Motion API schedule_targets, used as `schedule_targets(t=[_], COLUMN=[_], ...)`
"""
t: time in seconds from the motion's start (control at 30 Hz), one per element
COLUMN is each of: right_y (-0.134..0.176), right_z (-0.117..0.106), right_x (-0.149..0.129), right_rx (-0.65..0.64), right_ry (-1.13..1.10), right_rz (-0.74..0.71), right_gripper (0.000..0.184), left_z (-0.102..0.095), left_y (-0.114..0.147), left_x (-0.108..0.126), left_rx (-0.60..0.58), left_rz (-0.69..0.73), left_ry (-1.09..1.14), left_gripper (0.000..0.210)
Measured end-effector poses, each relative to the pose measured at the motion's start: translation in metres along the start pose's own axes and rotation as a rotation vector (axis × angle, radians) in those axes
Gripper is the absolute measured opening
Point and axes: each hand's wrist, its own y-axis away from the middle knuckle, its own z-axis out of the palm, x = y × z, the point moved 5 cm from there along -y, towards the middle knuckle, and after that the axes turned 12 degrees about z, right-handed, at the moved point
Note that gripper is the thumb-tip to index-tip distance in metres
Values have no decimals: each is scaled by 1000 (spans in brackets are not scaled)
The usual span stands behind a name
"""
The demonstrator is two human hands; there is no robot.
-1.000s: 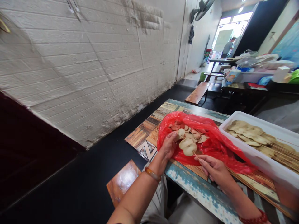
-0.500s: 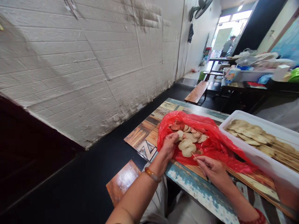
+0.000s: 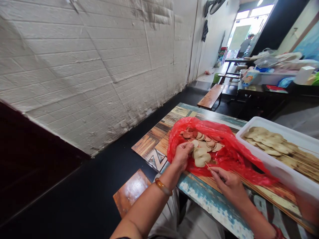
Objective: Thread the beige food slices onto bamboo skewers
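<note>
Red plastic bag [image 3: 231, 156] is lying open on the worktop [image 3: 159, 142]. Inside it, the left hand [image 3: 183, 155] is pinching sliced pieces [image 3: 200, 156] while the right hand [image 3: 228, 182], at the bag's near edge, is gripping the skewer [image 3: 208, 167]. Risk: the tip slipping sideways could be pricking the left fingers [image 3: 190, 145].

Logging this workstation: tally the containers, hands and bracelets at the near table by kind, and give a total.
Red plastic bag of slices: 1
White tray of filled skewers: 1
Hands at work, left hand and right hand: 2
Amber bracelet: 1
Total: 5
</note>
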Motion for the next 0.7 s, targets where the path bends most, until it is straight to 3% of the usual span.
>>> schedule_targets(t=[0.23, 0.53, 0.7], right_y=[0, 4, 3], right_z=[3, 4, 2], right_x=[2, 19, 25], right_rx=[-53, -208, -172], right_ry=[-45, -355, -361], right_rz=[64, 414, 418], right_gripper=[26, 37, 34], left_z=[1, 10, 7], left_y=[-1, 13, 15], left_x=[-5, 8, 8], left_rx=[4, -81, -99], left_rz=[-2, -199, -223], left_ry=[-15, 151, 87], left_gripper=[35, 42, 39])
